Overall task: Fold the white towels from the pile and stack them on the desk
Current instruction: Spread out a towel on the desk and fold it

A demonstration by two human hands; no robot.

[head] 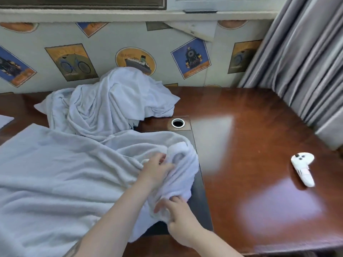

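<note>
A large white towel [55, 173] lies spread and rumpled over the left half of the brown wooden desk [250, 145]. Its right end is bunched up near the desk's middle. My left hand [157, 169] grips that bunched end from above, fingers buried in the folds. My right hand [178, 214] pinches the towel's lower right edge just below it. Behind, a heap of white towels [107, 104] is piled against the wall.
A white handheld controller [303, 168] lies on the desk's right side. A round metal cable hole [177, 123] sits in a dark panel mid-desk. Grey curtains [306, 62] hang at the right. Another white cloth edge [4, 120] shows at the far left.
</note>
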